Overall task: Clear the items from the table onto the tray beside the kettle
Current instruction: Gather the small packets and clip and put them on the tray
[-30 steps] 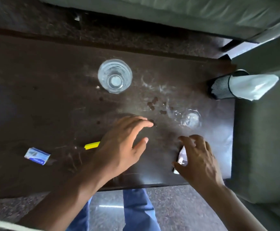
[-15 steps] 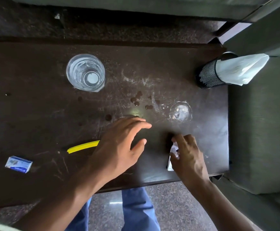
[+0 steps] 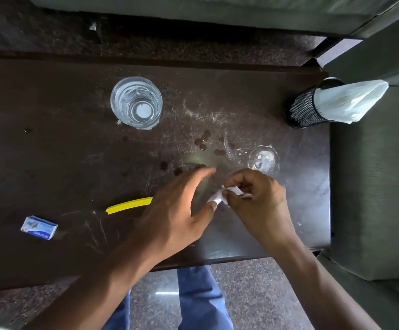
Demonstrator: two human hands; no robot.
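Pinched in the right hand (image 3: pixel 260 201), a crumpled white paper scrap (image 3: pixel 219 197) has just come up off the table (image 3: pixel 51 163), where half a second ago it lay flat under those fingers. That means one item is collected, I judge. The left hand (image 3: pixel 172 210) hovers with fingers spread and relaxed, its thumb brushing the scrap. Left of centre lie a glossy yellow strip (image 3: pixel 129 205) and a small blue-and-white box (image 3: pixel 39 227). Farther up, brown droplets dot the scratched dark wood beside a clear faceted glass (image 3: pixel 136 102). At upper right stands a black mesh holder (image 3: pixel 305 110) stuffed with white tissue. No tray or kettle shows.
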